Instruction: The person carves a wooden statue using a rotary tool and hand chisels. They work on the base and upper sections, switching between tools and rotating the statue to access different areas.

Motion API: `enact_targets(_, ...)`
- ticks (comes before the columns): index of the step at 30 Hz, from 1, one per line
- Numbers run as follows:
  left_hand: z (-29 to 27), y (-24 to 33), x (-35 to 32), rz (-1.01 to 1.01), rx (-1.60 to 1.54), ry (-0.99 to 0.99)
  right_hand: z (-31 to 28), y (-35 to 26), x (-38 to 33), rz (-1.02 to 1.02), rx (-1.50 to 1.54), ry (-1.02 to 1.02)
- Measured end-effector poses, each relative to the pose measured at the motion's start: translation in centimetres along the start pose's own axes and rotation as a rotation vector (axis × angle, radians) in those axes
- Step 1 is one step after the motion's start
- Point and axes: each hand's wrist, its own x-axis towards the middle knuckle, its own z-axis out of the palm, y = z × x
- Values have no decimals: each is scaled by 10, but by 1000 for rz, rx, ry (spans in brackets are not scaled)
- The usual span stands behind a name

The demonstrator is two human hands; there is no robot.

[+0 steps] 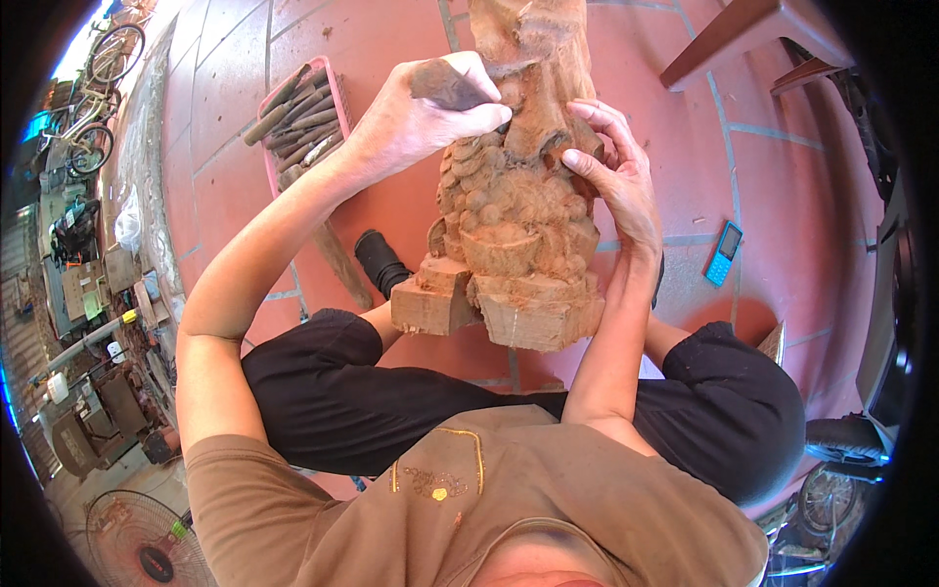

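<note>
A brown wood carving point(518, 210) stands between my legs, its surface cut into rounded lumps and its base point(538, 318) in blocky pieces nearest me. My left hand point(421, 112) is closed around a carving chisel, whose dark wooden handle point(445, 86) shows above the fist. The dark tip beyond my thumb points at the carving's left side; whether it touches the wood is hard to tell. Against the carving's right side my right hand point(626, 176) is gripping, thumb on the front and fingers bent over the edge.
To the left, a pink basket point(342, 103) holds several wooden-handled tools, with a long wooden stick point(340, 259) beside it. A blue phone point(724, 252) lies on the red tiled floor at right. Chair legs point(724, 44) stand far right. A fan point(147, 543) and bicycles point(93, 147) are at left.
</note>
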Motion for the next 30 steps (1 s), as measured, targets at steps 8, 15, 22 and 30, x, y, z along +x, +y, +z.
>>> enact_targets(8,9,17,10,97,173,-52,4,-5,-2,47,72,13)
enact_targets(15,-14,34,16,30,342,152,7,-6,-4,75,47,62)
enact_targets(22,12,11,5,116,136,59,6,-7,-2,103,71,73)
enact_targets(30,-31,22,8,-14,265,132,8,-14,-3,179,90,85)
